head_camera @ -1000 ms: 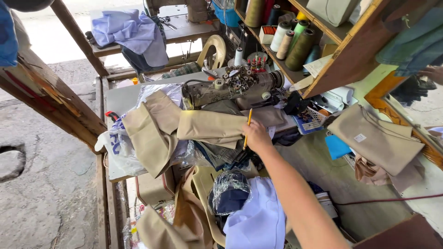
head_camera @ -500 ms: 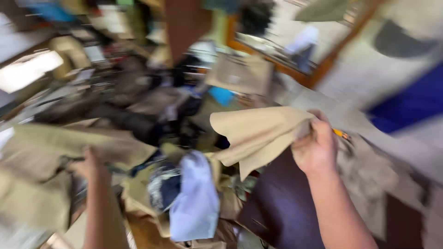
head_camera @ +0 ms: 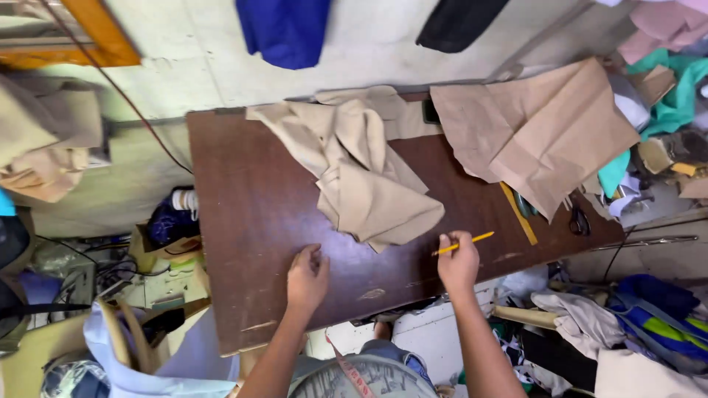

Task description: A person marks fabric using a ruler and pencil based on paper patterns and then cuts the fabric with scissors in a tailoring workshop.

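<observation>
My left hand [head_camera: 307, 280] rests with fingers apart on the dark brown wooden table [head_camera: 251, 221], holding nothing. My right hand [head_camera: 457, 263] is near the table's front edge and grips a yellow pencil [head_camera: 464, 243] that points right. Just beyond both hands lies a crumpled piece of tan cloth [head_camera: 354, 166] in the middle of the table. A large sheet of brown paper [head_camera: 535, 133] lies at the table's right end, apart from my hands.
A yellow ruler [head_camera: 518, 214] and scissors [head_camera: 579, 219] lie by the brown paper. Piles of cloth crowd the right side [head_camera: 664, 81] and the floor [head_camera: 649, 324]. A blue garment [head_camera: 284, 29] hangs on the wall behind. Clutter and a thread spool [head_camera: 181, 199] sit left of the table.
The view has swung from the sewing machine bench to this brown table. The tan cloth that my right hand carried now lies on the table, and my left hand has settled on the tabletop.
</observation>
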